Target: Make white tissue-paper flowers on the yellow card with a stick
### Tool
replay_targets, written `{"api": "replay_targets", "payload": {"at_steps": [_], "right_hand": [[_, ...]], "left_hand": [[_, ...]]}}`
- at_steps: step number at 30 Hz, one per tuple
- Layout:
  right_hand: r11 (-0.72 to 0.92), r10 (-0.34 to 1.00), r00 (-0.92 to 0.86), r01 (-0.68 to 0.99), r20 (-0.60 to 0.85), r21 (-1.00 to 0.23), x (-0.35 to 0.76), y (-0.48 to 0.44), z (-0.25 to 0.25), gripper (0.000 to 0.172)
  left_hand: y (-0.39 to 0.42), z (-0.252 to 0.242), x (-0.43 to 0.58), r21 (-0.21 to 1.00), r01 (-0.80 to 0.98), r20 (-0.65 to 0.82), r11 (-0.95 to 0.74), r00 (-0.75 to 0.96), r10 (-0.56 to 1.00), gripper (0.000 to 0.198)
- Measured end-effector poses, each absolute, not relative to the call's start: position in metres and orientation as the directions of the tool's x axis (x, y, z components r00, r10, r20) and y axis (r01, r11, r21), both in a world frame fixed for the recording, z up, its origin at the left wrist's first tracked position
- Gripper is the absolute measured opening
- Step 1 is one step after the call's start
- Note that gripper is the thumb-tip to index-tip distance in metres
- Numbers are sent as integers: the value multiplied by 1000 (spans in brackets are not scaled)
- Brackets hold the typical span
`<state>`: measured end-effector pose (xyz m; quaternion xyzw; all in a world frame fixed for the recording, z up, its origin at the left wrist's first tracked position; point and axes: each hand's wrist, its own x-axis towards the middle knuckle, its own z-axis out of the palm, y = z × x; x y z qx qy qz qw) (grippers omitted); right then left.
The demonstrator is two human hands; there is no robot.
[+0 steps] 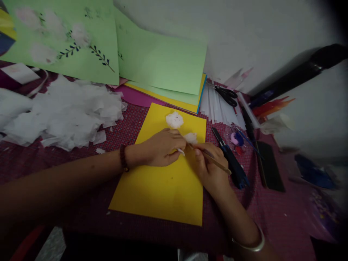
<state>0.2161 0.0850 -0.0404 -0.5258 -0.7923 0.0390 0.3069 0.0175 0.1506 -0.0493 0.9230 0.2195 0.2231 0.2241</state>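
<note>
A yellow sheet of paper (163,188) lies on the cloth in front of me. Two crumpled white tissue-paper puffs sit on its upper part: a fuller puff (174,119) and a second puff (191,137) just below and right of it. My left hand (164,148) rests over the sheet with its fingers pinched; a small white tissue-paper piece (181,151) sticks out from under them. My right hand (213,165) grips a thin wooden stick (217,163) like a pen. The stick's tip, near the second puff, meets my left fingertips and is partly hidden.
Loose white tissue pieces (65,112) are heaped at left. Green sheets (163,61), one with flowers (95,43), lean against the wall. Black-handled scissors (227,95) lie on white strips (213,108). A box cutter (231,159), paint pots (236,139) and a dark phone-like slab (269,165) are at right.
</note>
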Motion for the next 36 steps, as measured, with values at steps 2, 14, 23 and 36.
{"api": "replay_targets", "payload": {"at_steps": [2,14,23,36], "right_hand": [[438,858,-249,811,450,-388,217,85,-39,16],[202,942,117,550,314,-810,219,82,-39,26],[131,964,164,392,209,-911,225,96,-50,25],[99,974,154,373,167,-923,227,99,-48,28]], "left_hand": [[154,-51,17,509,341,303,-790,788,536,7],[158,-54,21,556,391,271,-733,748,605,17],[166,-39,12,768,405,166,-496,622,765,20],[185,-36,43,688,542,-90,-482,723,685,9]]}}
